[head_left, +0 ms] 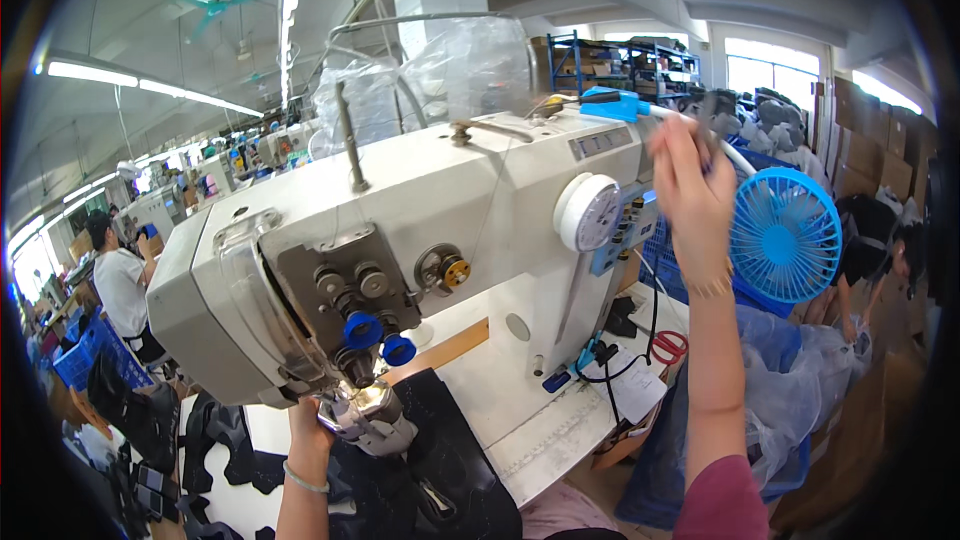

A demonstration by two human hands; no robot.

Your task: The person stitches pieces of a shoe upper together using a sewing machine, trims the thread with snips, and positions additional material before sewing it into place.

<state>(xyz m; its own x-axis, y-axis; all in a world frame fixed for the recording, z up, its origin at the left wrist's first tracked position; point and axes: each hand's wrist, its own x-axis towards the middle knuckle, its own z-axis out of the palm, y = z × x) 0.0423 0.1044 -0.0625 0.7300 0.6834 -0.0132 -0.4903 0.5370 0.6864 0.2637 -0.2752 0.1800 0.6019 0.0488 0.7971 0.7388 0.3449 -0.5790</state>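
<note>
A large cream sewing machine (500, 190) fills the middle of the view, its lit needle area (370, 400) at the lower left. Black material (450, 440) lies on the bed under the needle area. My left hand (308, 422) is beside the needle area at the material; the machine head hides its fingers. Raised by the machine's right end is my right hand (690, 185), close to a blue clip (612, 104) on a white tube. Its fingers are bent and smeared by motion, so what they hold, if anything, is unclear. A white dial (588, 212) sits left of it.
A blue fan (785, 232) stands right of my right forearm. Red-handled scissors (669, 346) and white paper (632, 390) lie on the table. Cut black pieces (215, 440) lie at left. One person (122, 285) is at far left, another (865, 250) bends at right near plastic bags (800, 380).
</note>
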